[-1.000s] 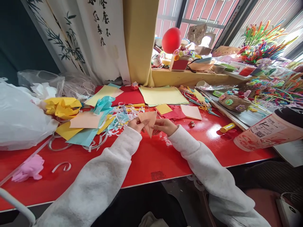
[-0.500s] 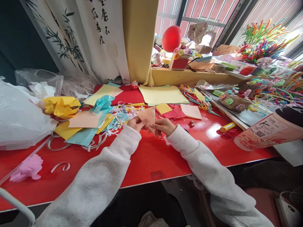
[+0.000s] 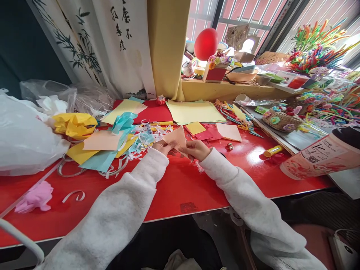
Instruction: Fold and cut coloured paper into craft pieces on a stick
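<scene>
A small peach sheet of paper [image 3: 176,137], folded to a pointed shape, is held up over the red table between both hands. My left hand [image 3: 165,146] pinches its lower left side, thumb on top. On the right, my right hand [image 3: 198,150] grips the lower right edge between thumb and fingers. The fingertips of the two hands are close together, and part of the paper is hidden behind them. Just beyond lie a yellow paper square [image 3: 196,128], some red paper [image 3: 208,134] and a pale pink square [image 3: 228,132].
Paper sheets and curled strips [image 3: 146,138] spread to the left, by a white plastic bag [image 3: 28,138]. Large yellow sheets [image 3: 194,111] lie at the back. Right of the hands are small bells [image 3: 230,146], a yellow tube [image 3: 273,150] and a tilted drink cup [image 3: 317,153].
The view has shifted slightly. Both hands still hold the peach paper, and the right hand's fingers have moved a little along its lower edge.
</scene>
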A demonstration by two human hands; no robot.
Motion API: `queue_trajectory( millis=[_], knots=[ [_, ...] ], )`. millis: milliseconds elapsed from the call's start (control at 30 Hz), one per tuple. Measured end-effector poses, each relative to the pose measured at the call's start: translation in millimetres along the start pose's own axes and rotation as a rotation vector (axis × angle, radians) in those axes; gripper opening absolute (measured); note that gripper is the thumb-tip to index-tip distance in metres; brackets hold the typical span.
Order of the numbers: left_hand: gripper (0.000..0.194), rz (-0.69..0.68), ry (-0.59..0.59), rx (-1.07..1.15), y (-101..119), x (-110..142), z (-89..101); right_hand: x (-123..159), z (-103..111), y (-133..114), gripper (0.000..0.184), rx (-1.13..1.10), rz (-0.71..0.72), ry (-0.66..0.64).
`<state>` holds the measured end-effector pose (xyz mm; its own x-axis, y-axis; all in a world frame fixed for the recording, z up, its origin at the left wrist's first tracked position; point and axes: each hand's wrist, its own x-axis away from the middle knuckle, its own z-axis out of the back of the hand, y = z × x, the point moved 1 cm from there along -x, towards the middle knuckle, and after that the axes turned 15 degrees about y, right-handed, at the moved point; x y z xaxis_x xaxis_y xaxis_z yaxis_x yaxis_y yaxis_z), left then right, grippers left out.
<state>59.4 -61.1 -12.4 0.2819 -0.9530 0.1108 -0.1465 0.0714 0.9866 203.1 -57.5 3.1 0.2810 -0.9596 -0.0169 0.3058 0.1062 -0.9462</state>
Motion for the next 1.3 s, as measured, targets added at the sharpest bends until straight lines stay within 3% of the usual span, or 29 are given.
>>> queue_trajectory(
  millis=[167, 233, 300, 367, 400, 433, 500, 567, 633, 733, 800, 900, 1000, 1133, 1300],
  knots=[
    [0.037, 0.061, -0.023, 0.028, 0, -4, 3.0, -3, 2, 1, 0.035, 0.004, -0.008, -0.008],
    [0.043, 0.010, 0.004, 0.008, 5, -8, 7.1, -3, 3, 2, 0.033, 0.008, 0.002, 0.011],
    [0.053, -0.210, 0.084, -0.115, 15, -12, 12.8, -3, 4, 3, 0.030, 0.047, 0.014, 0.003],
    [0.065, -0.606, 0.131, -0.350, 28, -13, 16.8, -2, 5, 2, 0.028, 0.093, 0.049, -0.030],
    [0.064, -0.771, 0.093, -0.476, 32, -12, 17.4, -2, 6, 1, 0.027, 0.109, 0.076, -0.040],
    [0.055, -0.889, 0.030, -0.589, 36, -11, 17.2, -2, 7, 0, 0.027, 0.120, 0.103, -0.037],
    [0.029, -0.974, -0.037, -0.750, 39, -8, 16.6, -2, 11, -2, 0.026, 0.118, 0.142, 0.032],
    [0.018, -0.886, -0.035, -0.812, 37, -6, 16.5, -4, 15, -3, 0.025, 0.065, 0.154, 0.168],
    [0.022, -0.684, -0.077, -0.766, 31, -7, 16.7, -6, 19, -4, 0.026, -0.019, 0.144, 0.305],
    [0.035, -0.354, -0.308, -0.611, 23, -7, 15.5, -7, 21, -4, 0.027, -0.123, 0.122, 0.388],
    [0.046, -0.244, -0.423, -0.565, 22, -4, 14.5, -7, 21, -5, 0.026, -0.160, 0.125, 0.378],
    [0.059, -0.221, -0.450, -0.408, 30, 0, 14.2, -5, 20, -9, 0.026, -0.187, 0.150, 0.341],
    [0.051, -0.223, -0.352, -0.327, 37, 1, 16.6, -3, 17, -11, 0.026, -0.176, 0.177, 0.274],
    [0.037, -0.164, -0.405, -0.370, 36, -1, 19.5, -2, 12, -10, 0.030, -0.140, 0.189, 0.233],
    [0.029, -0.092, -0.309, -0.265, 26, -4, 18.0, -1, 5, -6, 0.033, -0.218, 0.091, 0.145]
  ],
)
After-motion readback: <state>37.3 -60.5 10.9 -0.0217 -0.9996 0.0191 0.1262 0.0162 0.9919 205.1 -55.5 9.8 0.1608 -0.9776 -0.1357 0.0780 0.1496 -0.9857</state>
